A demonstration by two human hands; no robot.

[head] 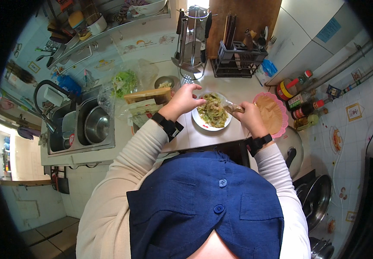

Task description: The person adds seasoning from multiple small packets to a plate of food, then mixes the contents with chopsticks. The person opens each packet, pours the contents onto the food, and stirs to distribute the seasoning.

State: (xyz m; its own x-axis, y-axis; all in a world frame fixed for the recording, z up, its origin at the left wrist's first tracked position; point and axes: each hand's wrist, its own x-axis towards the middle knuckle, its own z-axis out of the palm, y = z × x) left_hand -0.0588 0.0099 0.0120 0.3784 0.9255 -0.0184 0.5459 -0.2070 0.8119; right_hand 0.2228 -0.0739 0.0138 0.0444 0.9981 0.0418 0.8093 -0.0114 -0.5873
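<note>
A white plate (211, 127) with cooked, chopped green vegetables (213, 111) on it rests on the counter before me. My right hand (249, 114) grips the brown handle of a serving utensil (234, 108). The utensil's front end reaches the food at the plate's right side; I cannot tell its exact shape. Over the plate's upper left edge is my left hand (186, 98), its fingers apart and nothing in them. Just right of my right hand sits a pink scalloped basket (286, 118) lined with brown paper (269, 111).
A stainless sink (86, 145) with a metal pot (97, 124) is at left. Leafy greens (123, 84) in plastic and a small metal bowl (164, 81) stand behind my left hand. A utensil rack (193, 45), a knife block (238, 60) and bottles (307, 110) line the back and right.
</note>
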